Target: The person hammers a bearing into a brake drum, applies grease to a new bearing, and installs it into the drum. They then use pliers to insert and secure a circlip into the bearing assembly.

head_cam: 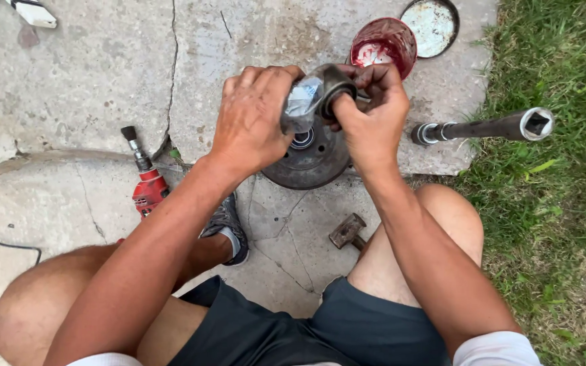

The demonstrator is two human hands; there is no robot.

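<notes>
Two bare hands meet over a rusty wheel hub (310, 157) lying flat on cracked concrete (89, 74), seen from the head camera looking straight down past the person's knees. The left hand (252, 118) is closed around a crumpled clear plastic bag (301, 102), fingers wrapped over its top. The right hand (369, 112) is clamped on a dark metal ring, apparently a bearing (337, 87), pinched between thumb and fingers. Bag and bearing touch, the bag's mouth pressed against the ring's left face. The ring stands on edge, its axis running roughly left to right between the two palms, and it hangs directly above the hub's central bore, held just clear of it. Both hands are equally near the ring; the right carries it.

Behind the hands sits an open tin (382, 46) smeared with red grease, its lid (431, 26) lying just beside it. To the right a long steel axle tube (483, 127) lies on the slab's edge, reaching into the grass (557, 203). A red power drill (145, 179) rests at left near a grey shoe (227, 227), and a hammer (348, 232) lies between the knees.
</notes>
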